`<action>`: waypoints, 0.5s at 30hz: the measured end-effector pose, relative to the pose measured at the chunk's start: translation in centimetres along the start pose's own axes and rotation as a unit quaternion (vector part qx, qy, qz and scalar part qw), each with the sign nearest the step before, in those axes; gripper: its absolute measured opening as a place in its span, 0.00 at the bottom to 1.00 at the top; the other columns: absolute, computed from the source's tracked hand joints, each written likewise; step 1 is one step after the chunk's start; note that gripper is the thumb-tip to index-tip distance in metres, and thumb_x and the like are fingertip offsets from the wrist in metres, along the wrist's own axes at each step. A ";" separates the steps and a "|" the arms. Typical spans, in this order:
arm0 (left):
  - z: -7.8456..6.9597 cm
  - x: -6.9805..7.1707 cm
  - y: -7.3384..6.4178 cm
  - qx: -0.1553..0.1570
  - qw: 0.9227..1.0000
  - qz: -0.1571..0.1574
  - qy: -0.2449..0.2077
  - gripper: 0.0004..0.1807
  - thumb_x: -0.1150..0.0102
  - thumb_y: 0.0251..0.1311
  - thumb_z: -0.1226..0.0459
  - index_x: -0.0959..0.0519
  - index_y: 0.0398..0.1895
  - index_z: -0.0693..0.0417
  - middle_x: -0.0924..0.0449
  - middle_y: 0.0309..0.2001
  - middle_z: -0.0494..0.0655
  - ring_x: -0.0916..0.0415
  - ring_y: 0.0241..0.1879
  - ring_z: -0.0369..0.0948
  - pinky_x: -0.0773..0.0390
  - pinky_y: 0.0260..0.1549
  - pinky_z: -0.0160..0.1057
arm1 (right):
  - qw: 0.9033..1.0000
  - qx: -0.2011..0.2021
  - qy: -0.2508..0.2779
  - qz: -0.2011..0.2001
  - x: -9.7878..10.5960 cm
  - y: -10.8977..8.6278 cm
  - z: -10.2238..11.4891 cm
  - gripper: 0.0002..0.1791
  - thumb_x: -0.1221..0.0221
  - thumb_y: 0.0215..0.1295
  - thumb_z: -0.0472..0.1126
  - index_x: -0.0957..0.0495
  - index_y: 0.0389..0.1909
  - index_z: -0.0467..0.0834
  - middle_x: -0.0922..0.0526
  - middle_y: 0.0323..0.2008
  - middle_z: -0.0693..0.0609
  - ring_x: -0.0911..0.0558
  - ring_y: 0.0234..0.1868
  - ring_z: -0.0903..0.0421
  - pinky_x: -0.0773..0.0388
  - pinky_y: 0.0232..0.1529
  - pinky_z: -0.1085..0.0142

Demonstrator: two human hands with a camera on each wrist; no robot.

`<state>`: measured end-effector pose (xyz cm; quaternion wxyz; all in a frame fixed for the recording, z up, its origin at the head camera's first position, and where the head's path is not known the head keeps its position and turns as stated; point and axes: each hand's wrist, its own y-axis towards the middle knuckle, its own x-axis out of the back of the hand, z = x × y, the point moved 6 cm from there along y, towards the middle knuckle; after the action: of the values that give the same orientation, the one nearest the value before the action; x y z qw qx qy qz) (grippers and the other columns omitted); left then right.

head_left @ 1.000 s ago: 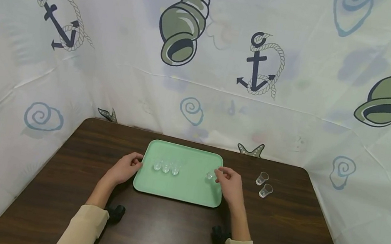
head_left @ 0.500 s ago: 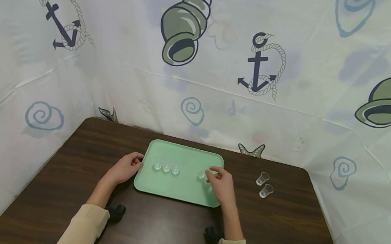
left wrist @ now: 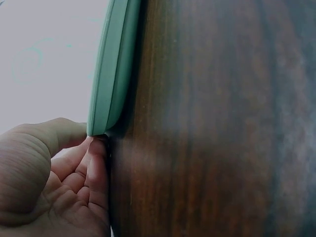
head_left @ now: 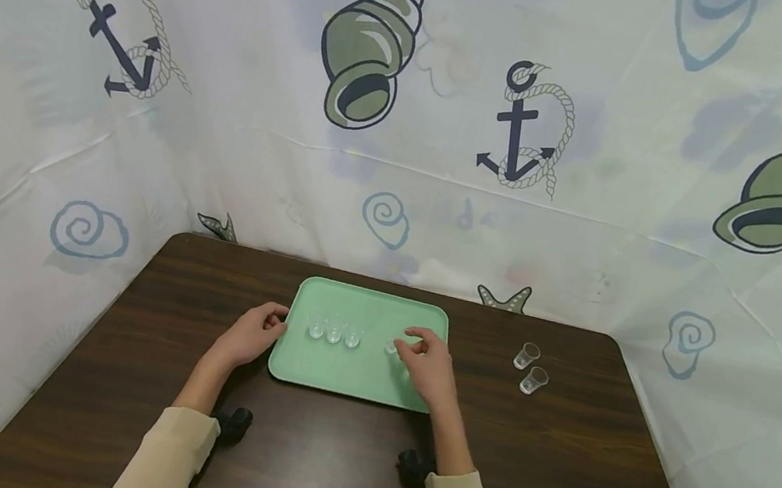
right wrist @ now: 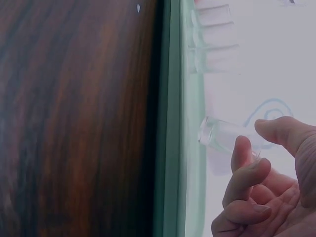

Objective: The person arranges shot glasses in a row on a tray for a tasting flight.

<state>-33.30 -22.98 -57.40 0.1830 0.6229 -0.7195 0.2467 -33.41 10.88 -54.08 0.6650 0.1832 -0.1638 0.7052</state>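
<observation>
A green tray (head_left: 349,373) lies on the table. My left hand (head_left: 256,337) pinches its left edge, the thumb on the rim and the curled fingers under it in the left wrist view. Over the right part of the tray, my right hand (head_left: 427,367) holds a small clear shot glass (right wrist: 224,136) between thumb and fingers. In the right wrist view the glass leans slightly, its thick base toward the tray; whether it touches the tray I cannot tell. To its left, three more shot glasses (head_left: 334,332) stand in a row on the tray.
Two clear shot glasses (head_left: 530,368) stand on the dark wooden table (head_left: 589,442), right of the tray. A white cloth (head_left: 250,71) with shells and anchors hangs behind and at the sides.
My right hand has moved left over the tray with the shot glass, closer to the row of three. My left hand has stayed at the tray's edge.
</observation>
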 end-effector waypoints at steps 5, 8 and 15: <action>0.4 -0.1 0.2 0.000 1.000 -0.002 0.002 0.24 0.50 0.84 0.61 0.30 0.75 0.66 0.22 0.52 0.58 0.24 0.47 0.49 0.24 0.47 0.47 | 1.000 0.000 -0.008 0.007 -0.7 0.1 0.7 0.24 0.32 0.74 0.48 0.17 0.64 0.41 0.17 0.35 0.47 0.25 0.26 0.57 0.27 0.31 0.63; 0.3 0.0 0.2 -0.001 1.000 -0.004 0.005 0.24 0.50 0.84 0.62 0.29 0.74 0.66 0.22 0.51 0.58 0.24 0.47 0.49 0.24 0.47 0.47 | 1.000 0.001 -0.017 0.015 -1.1 0.2 1.2 0.24 0.32 0.74 0.49 0.17 0.65 0.41 0.17 0.36 0.48 0.26 0.26 0.57 0.28 0.30 0.63; 0.0 0.0 0.1 -0.005 1.000 -0.005 0.010 0.24 0.49 0.83 0.61 0.29 0.74 0.67 0.21 0.52 0.59 0.24 0.47 0.49 0.23 0.47 0.46 | 0.999 0.009 -0.023 0.022 -2.0 -0.1 1.8 0.23 0.32 0.74 0.48 0.17 0.64 0.41 0.16 0.36 0.47 0.25 0.24 0.57 0.28 0.28 0.62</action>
<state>-33.35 -22.99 -57.43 0.1949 0.6232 -0.7154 0.2486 -33.12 8.28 -53.51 0.6435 0.2021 -0.1769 0.7168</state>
